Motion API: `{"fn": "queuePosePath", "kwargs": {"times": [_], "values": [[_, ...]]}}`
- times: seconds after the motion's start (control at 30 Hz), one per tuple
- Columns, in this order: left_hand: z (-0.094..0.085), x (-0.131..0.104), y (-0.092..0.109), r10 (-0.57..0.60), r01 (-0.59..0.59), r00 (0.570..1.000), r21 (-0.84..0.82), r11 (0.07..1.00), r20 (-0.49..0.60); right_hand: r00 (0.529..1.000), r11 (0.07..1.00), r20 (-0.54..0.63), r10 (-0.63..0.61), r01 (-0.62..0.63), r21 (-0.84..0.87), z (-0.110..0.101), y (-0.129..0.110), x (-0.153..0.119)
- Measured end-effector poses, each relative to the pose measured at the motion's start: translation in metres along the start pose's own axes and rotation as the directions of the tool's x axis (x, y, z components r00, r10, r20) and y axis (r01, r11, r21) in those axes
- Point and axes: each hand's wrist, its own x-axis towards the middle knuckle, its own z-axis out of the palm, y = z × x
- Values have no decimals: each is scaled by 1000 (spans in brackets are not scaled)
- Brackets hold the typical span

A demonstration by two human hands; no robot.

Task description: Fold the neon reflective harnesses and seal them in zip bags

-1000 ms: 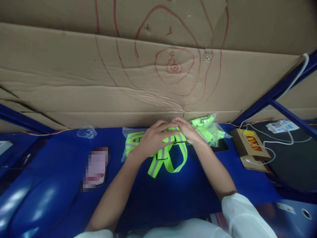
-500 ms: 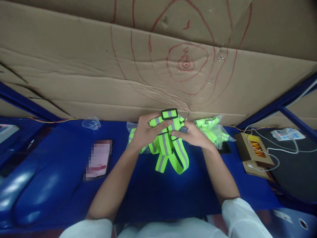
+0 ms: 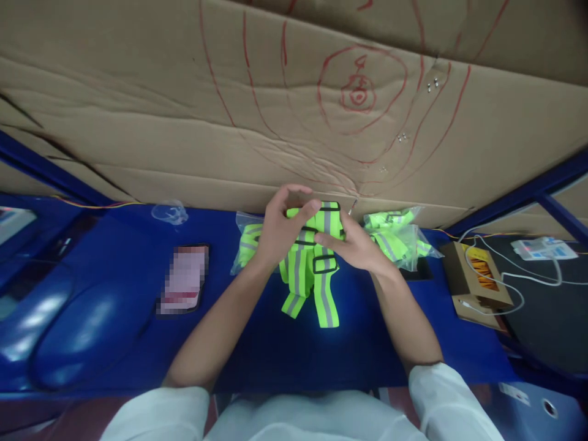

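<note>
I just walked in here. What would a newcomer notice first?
Probably the bright yellow-green straps with grey stripes, held at the middle between the left hand and the right hand. Next, perhaps, the red rings drawn like a target on the cardboard behind the blue table. More of that bright colour shows through a clear plastic bag beyond the right hand.

A blue tabletop is seen across the lower half; a phone is laid at left, clear plastic above; bagged straps are placed either side of centre; at right, a cardboard box.
</note>
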Motion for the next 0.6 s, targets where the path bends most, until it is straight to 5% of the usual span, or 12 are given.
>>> {"fn": "queuePosePath", "kwargs": {"times": [0.23,0.33,0.47,0.6], "values": [[20,-5,-19,67,-67,992,0,998,-111,962,982,-215,167,-143,126,2,7,3],[19,-5,-24,-40,54,996,-172,984,84,917,959,-322,234,-163,232,-3,8,1],[21,-8,-21,-124,328,870,-372,868,477,851,957,-460,251,-148,248,-4,3,-1],[31,-14,-19,-244,495,813,-407,767,529,781,990,-611,133,-128,52,-2,-7,-1]]}}
